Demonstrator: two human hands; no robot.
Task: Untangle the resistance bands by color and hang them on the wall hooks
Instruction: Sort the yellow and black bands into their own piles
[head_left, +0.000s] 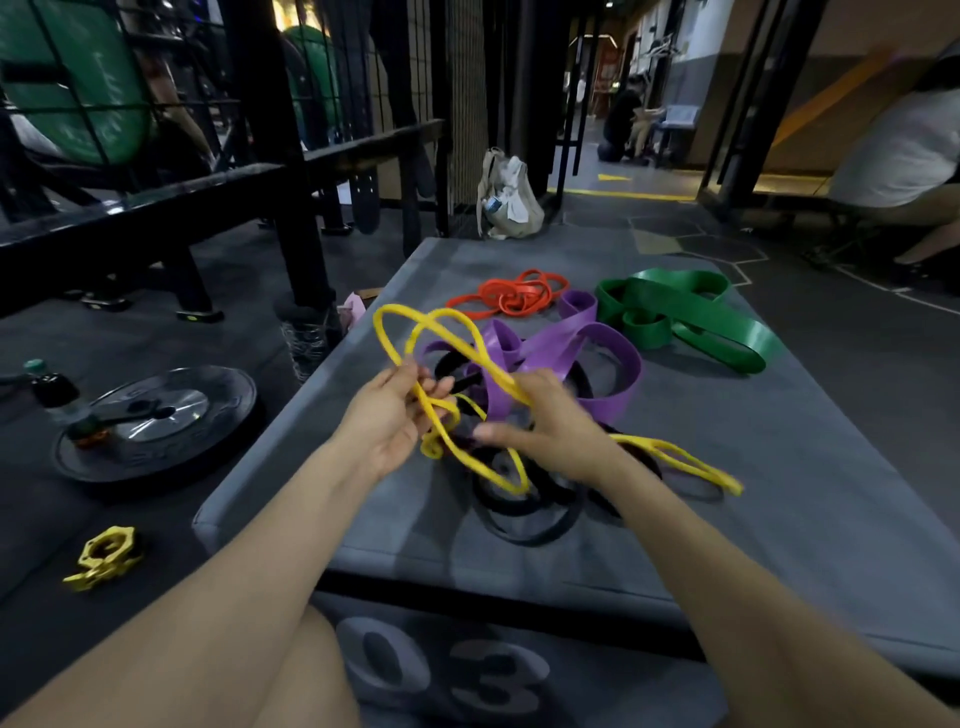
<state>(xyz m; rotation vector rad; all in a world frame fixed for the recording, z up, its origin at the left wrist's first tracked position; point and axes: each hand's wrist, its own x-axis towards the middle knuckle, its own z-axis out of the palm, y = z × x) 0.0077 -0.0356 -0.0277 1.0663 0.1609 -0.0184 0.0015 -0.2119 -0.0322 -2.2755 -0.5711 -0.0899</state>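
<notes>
Working the yellow resistance band (470, 347) free is the step in hand, judging by how both hands sit in its loops above the grey padded worktop (779, 467). The left hand (389, 415) is closed on several yellow strands gathered between thumb and fingers, with two loops standing up from it. The right hand (545, 421) pinches another yellow strand near the fingertips, though motion blur makes the exact grip hard to read; a long yellow loop trails past that wrist and rests on the worktop to the right.

Below the hands lies the black band (524, 519), coiled flat, and just behind them the wide purple band (571, 348) arches up. Whether yellow passes through either of them cannot be told from here. The orange band (511, 296) and the green band (691, 317) lie farther back, each apart from the pile. No wall hooks are in view.

To do this well, I would keep the left hand as a fixed anchor and let the right hand feed one strand at a time, following a single loop round rather than pulling. Tugging would likely tighten any crossing and drag the black coil along. Lifting yellow clear of the pile before separating should show whether it is truly snagged.
</notes>
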